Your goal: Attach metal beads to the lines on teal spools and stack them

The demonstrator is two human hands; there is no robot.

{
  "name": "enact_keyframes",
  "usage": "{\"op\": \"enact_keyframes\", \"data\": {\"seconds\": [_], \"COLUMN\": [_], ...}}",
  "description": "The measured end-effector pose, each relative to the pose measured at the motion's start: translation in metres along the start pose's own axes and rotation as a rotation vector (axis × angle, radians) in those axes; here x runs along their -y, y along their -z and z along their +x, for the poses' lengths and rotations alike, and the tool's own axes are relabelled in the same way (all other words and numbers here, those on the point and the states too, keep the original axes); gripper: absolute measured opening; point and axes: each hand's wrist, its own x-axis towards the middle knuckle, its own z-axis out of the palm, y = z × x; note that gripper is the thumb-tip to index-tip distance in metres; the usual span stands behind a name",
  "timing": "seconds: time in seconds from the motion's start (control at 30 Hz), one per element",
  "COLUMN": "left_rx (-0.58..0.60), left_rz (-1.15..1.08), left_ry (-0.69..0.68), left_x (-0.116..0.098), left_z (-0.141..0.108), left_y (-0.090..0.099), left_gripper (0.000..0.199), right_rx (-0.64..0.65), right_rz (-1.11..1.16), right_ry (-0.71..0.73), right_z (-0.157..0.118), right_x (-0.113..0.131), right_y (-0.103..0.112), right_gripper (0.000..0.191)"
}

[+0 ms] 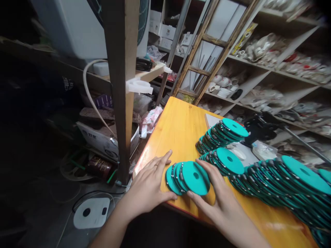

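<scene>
On the yellow wooden table's near edge lies a short, leaning stack of round teal discs [196, 177]. Each has a central hole, and dark line with small beads shows round the edges. My right hand [219, 196] spans the top disc, thumb on its near rim and fingers along its far side. To the left of the stack, my left hand [148, 184] has its fingers stretched out and thumb apart, close to the lower discs; whether it touches them I cannot tell. A ring sits on one left finger.
Taller leaning stacks of teal discs [305, 174] and further stacks [230, 160] stand to the right on the table [178, 124]. Behind are a wooden ladder [214, 40] and shelves of bagged parts [269, 72]. A post [120, 86] rises at left.
</scene>
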Motion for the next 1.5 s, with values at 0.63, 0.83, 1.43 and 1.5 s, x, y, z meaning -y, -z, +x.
{"op": "enact_keyframes", "data": {"seconds": [0.63, 0.83, 1.43, 1.5], "left_rx": [-0.029, 0.063, -0.172, -0.157], "left_rz": [-0.691, -0.888, -0.177, -0.175], "left_ry": [0.025, 0.019, -0.489, -0.506], "left_x": [-0.03, -0.06, -0.118, -0.125], "left_z": [0.0, 0.001, 0.008, 0.008], "left_y": [0.008, -0.021, -0.029, -0.032], "left_gripper": [0.074, 0.054, 0.044, 0.043], "right_rx": [-0.151, -0.223, -0.017, 0.033], "right_rz": [0.551, 0.611, 0.673, 0.681], "right_ry": [-0.078, -0.073, 0.049, 0.065], "right_z": [-0.023, -0.029, -0.069, -0.071], "right_x": [0.019, 0.018, -0.042, -0.048], "right_y": [0.011, 0.009, 0.076, 0.085], "right_gripper": [0.077, 0.077, 0.035, 0.035]}}
